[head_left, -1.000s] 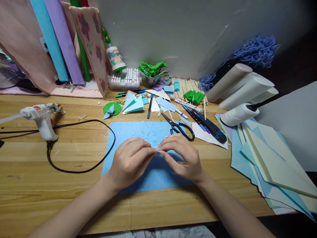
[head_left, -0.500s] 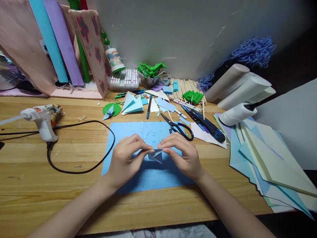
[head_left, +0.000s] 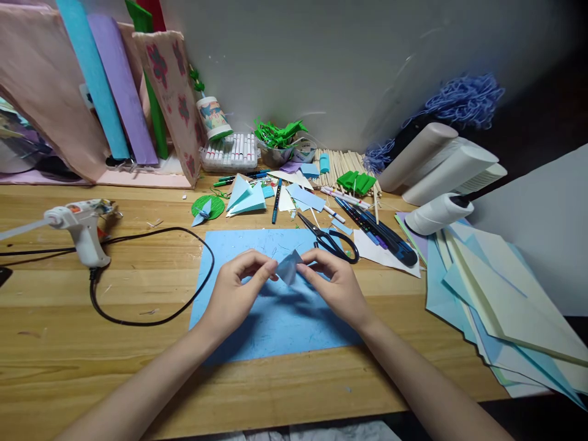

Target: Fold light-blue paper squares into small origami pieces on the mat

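Paper, one folded grey-blue piece [head_left: 288, 268], is clamped between your left [head_left: 243, 288] and right [head_left: 337, 285] fingertips, one corner pointing away from you, above one blue rectangular mat [head_left: 280, 327].

Subject, upper limbs: two human hands, left hand [head_left: 236, 288] and right hand [head_left: 337, 285], both bare. Form: slender fingers, rounded knuckles, narrow wrists. Nail detail too small to record. Left forearm [head_left: 158, 370] and right forearm [head_left: 420, 370]: bare over the full visible length, smooth in outline, slim at the wrist and widening gradually toward the lower edge of the view. Build of the two sides closely matched. Clothing: pale, whitish-grey fabric [head_left: 342, 432], creased, visible as a thin strip at the bottom edge between the forearms; whether it is a worn garment cannot be determined.
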A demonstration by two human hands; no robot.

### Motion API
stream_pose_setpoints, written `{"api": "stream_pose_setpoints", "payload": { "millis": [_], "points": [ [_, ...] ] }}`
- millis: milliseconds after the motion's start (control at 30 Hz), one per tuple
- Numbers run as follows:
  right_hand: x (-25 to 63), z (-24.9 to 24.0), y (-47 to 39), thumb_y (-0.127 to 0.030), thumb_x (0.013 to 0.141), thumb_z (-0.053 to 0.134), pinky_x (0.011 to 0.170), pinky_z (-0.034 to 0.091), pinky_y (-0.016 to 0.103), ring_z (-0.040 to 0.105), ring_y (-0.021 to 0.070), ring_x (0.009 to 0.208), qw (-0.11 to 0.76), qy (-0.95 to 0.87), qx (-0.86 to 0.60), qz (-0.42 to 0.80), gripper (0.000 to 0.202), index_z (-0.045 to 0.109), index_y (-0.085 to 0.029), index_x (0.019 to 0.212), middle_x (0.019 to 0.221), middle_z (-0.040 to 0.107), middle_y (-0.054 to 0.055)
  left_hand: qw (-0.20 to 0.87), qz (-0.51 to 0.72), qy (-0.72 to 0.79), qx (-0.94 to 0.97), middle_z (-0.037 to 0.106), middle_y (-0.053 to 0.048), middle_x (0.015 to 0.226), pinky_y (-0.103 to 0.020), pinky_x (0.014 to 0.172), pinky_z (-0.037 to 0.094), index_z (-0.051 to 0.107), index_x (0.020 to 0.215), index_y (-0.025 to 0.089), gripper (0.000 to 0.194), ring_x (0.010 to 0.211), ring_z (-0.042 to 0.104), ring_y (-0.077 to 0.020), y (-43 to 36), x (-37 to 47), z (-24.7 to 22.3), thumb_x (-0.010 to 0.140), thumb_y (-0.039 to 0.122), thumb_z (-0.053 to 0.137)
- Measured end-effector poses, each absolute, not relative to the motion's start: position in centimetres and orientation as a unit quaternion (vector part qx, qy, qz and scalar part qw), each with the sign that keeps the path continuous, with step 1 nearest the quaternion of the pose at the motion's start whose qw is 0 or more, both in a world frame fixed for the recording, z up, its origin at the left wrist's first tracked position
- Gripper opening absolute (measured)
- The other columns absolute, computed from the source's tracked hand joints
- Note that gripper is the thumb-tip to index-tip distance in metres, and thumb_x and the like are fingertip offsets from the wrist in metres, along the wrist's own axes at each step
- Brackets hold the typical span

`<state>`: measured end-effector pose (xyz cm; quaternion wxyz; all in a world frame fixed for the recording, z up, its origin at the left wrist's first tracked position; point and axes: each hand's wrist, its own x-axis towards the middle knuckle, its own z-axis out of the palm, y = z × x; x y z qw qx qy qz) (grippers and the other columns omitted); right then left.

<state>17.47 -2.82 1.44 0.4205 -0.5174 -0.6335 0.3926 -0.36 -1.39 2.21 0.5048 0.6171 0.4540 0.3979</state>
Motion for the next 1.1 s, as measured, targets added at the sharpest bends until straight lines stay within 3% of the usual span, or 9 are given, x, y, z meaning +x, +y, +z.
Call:
{"api": "stream_pose_setpoints", "payload": {
  "millis": [100,233,467,733,1100],
  "points": [
    [17.6,1.5,-2.7,-0.025,0.081,0.053,0.069,0.046,0.026,0.058,0.0155,0.076,0.402,-0.653,-0.522,0.374,0.011,0.062,-0.019,0.080,0.079,0.063,0.002,0.504,0.378,0.462,0.624,0.062,-0.002,0.074,-0.023,0.068,0.044,0.064,0.074,0.016,0.025,0.072,0.057,-0.0136,-1.3,-0.3,2.2,0.083,0.035,0.049],
    [17.7,1.6,-2.7,-0.024,0.082,0.053,0.069,0.044,0.027,0.057,0.0148,0.073,0.384,-0.686,-0.510,0.349,0.012,0.064,-0.019,0.080,0.076,0.062,0.002,0.511,0.358,0.464,0.629,0.066,-0.004,0.079,-0.026,0.070,0.046,0.066,0.080,0.017,0.020,0.075,0.059,-0.0165,-1.1,-0.3,1.9,0.076,0.035,0.058],
    [17.6,0.6,-2.3,-0.029,0.080,0.053,0.060,0.044,0.024,0.056,0.0142,0.069,0.408,-0.589,-0.562,0.413,0.015,0.059,-0.016,0.076,0.074,0.060,0.002,0.434,0.441,0.475,0.625,0.065,-0.005,0.087,-0.027,0.071,0.048,0.063,0.094,0.018,0.022,0.077,0.061,-0.0155,-1.2,-0.6,1.9,0.078,0.032,0.058],
    [16.7,0.1,-2.8,-0.030,0.078,0.055,0.057,0.043,0.022,0.054,0.0124,0.065,0.419,-0.561,-0.570,0.431,0.014,0.059,-0.016,0.075,0.071,0.059,0.001,0.313,0.461,0.439,0.705,0.061,-0.002,0.076,-0.025,0.064,0.046,0.066,0.087,0.017,0.018,0.069,0.056,-0.0118,-1.8,-0.2,2.2,0.070,0.023,0.067],
    [16.0,0.1,-3.4,-0.027,0.080,0.053,0.063,0.047,0.025,0.058,0.0145,0.069,0.417,-0.599,-0.561,0.389,0.013,0.060,-0.017,0.077,0.074,0.063,0.002,0.326,0.462,0.443,0.696,0.062,-0.002,0.072,-0.025,0.063,0.045,0.068,0.080,0.018,0.008,0.067,0.057,-0.0121,-2.0,-0.2,2.0,0.074,0.017,0.062]
  ]
}}
